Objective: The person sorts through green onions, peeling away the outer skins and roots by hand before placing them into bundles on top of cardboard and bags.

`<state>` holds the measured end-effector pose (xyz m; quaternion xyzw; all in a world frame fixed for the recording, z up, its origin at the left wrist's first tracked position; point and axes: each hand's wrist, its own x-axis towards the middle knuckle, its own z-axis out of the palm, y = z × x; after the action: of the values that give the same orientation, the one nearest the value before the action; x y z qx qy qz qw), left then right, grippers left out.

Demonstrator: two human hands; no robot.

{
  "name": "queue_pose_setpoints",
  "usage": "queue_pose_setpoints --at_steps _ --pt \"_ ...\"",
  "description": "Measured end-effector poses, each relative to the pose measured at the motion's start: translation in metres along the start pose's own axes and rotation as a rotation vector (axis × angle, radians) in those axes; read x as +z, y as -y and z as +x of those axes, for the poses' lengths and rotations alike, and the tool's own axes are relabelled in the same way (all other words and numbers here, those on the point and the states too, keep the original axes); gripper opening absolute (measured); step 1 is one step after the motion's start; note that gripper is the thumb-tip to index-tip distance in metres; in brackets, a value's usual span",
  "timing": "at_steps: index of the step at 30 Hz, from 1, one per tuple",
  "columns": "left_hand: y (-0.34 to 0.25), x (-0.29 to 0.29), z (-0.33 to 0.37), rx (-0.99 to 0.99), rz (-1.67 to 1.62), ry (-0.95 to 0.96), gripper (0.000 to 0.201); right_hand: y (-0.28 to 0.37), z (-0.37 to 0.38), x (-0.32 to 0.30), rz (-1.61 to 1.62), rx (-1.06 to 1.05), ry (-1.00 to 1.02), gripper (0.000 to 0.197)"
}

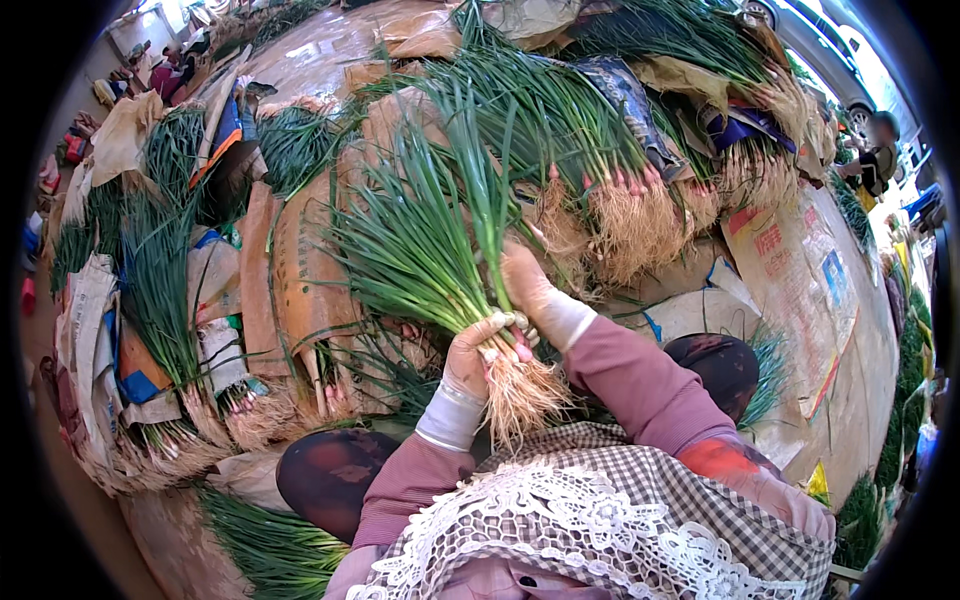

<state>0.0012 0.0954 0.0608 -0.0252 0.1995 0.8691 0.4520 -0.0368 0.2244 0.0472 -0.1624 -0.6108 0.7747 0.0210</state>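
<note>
My left hand (pixel 468 358) is closed around a bunch of scallions (pixel 425 255) just above the roots. The long green leaves fan up and away to the left. Pink-white bulbs (pixel 510 348) and a tuft of tan roots (pixel 525 395) stick out below the fist, over my lap. On the right side of the bunch, my right hand (pixel 527 282) is wrapped round a few scallion stalks (pixel 488 215) that stand more upright beside the others. Its fingertips are partly hidden behind these stalks. Both wrists have pale cuffs.
Rooted scallion bundles (pixel 625 200) lie beyond my hands. More bundles (pixel 165 290) lie at the left, among cardboard and sacks (pixel 310 250). Loose scallions (pixel 275 545) lie by my left knee. A flattened printed sack (pixel 790 290) covers ground at the right. Another person (pixel 880 155) is far right, near a parked vehicle (pixel 825 50).
</note>
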Motion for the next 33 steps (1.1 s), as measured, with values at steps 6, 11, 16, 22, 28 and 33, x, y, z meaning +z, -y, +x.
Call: queue_pose_setpoints --at_steps 6,11,16,22,28,33 --pt "-0.009 0.011 -0.008 0.074 -0.045 0.02 0.018 0.037 0.032 -0.058 -0.509 -0.156 -0.395 0.023" --pt "0.005 -0.017 0.004 0.004 0.32 -0.193 0.021 0.055 -0.028 0.008 -1.261 -0.272 -0.237 0.031" --pt "0.01 -0.03 0.015 -0.045 0.306 -0.245 0.02 0.034 -0.025 0.005 -1.363 -0.193 -0.197 0.035" --pt "0.002 -0.013 0.007 0.039 -0.056 0.008 0.025 0.026 -0.02 0.007 0.402 0.187 -0.098 0.007" --pt "-0.017 0.022 -0.01 0.222 -0.101 0.439 0.024 0.042 0.021 -0.063 0.009 -0.196 -0.394 0.01" --pt "-0.036 -0.007 -0.003 0.147 -0.068 0.261 0.046 0.017 -0.019 -0.075 -1.612 0.039 0.635 0.028"
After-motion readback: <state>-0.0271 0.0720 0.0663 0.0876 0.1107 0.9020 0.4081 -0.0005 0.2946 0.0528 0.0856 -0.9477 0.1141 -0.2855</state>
